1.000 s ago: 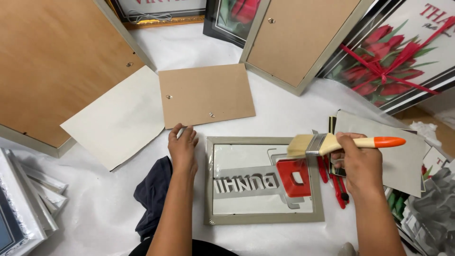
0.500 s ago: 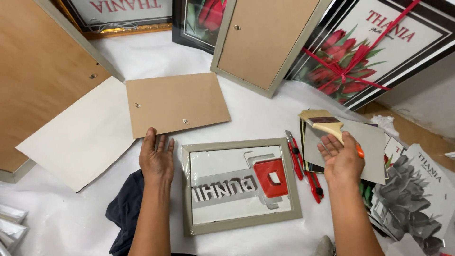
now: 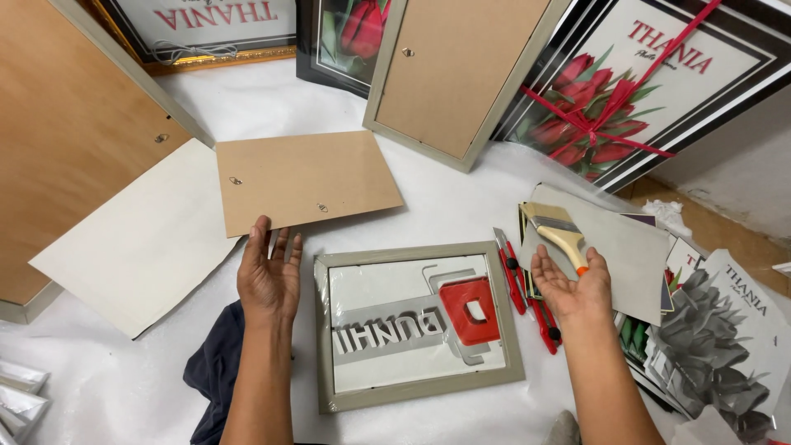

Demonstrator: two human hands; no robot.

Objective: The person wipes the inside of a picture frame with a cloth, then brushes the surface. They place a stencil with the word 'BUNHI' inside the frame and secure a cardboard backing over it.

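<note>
A small grey picture frame (image 3: 412, 250) lies flat in front of me, holding a plastic-wrapped print with a red shape (image 3: 470, 310). My left hand (image 3: 268, 277) rests open, palm up, just left of the frame and touches nothing. On the frame's right side my right hand (image 3: 574, 286) is also open with the palm up. A paintbrush (image 3: 557, 228) with a pale handle and orange tip lies on a grey card (image 3: 630, 247), its handle end at my right fingertips.
A brown backing board (image 3: 305, 177) and a cream sheet (image 3: 136, 243) lie beyond my left hand. Red utility knives (image 3: 512, 272) sit between frame and card. A dark cloth (image 3: 212, 372) is under my left arm. Large frames (image 3: 457, 70) and flower prints (image 3: 626, 99) lean behind.
My right hand has brought the paintbrush down onto the grey card and let go of it. Both hands have turned palm up beside the frame.
</note>
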